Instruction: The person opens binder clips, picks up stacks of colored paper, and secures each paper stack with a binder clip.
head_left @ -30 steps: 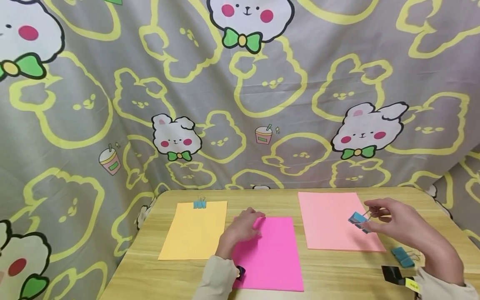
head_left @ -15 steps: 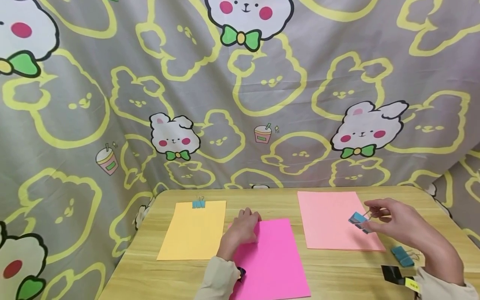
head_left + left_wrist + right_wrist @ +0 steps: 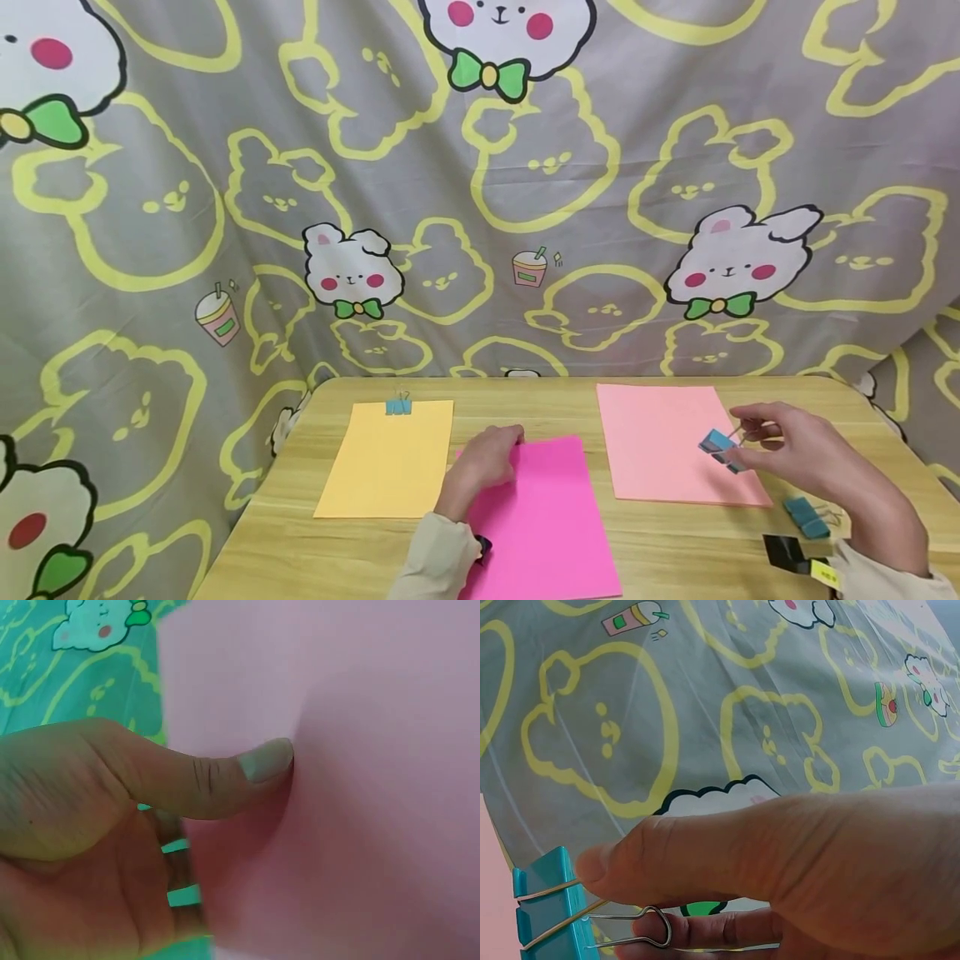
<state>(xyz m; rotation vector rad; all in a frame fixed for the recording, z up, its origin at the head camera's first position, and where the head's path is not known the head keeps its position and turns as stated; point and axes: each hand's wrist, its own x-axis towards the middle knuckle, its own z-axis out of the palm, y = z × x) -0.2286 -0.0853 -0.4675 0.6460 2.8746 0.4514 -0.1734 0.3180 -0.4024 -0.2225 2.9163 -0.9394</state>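
My left hand [image 3: 483, 462] pinches the magenta paper [image 3: 551, 521] near its far left corner. In the left wrist view the thumb [image 3: 217, 784] lies on the sheet's face, with the other fingers behind it and mostly hidden. Over the right edge of the light pink paper [image 3: 660, 442], my right hand [image 3: 802, 454] holds a blue binder clip [image 3: 717, 443] by its wire handles. Thumb and fingers grip those handles in the right wrist view, where the clip's teal body [image 3: 551, 900] points left.
Yellow paper [image 3: 386, 467] lies at the left of the wooden table [image 3: 270, 542], a blue binder clip [image 3: 398, 407] on its far edge. Another binder clip [image 3: 807, 517] rests beside the right wrist. A patterned curtain [image 3: 450, 350] hangs behind the table.
The left fingers have closed on the magenta paper, which has turned slightly and shifted toward me. The right hand with its binder clip has stayed nearly still.
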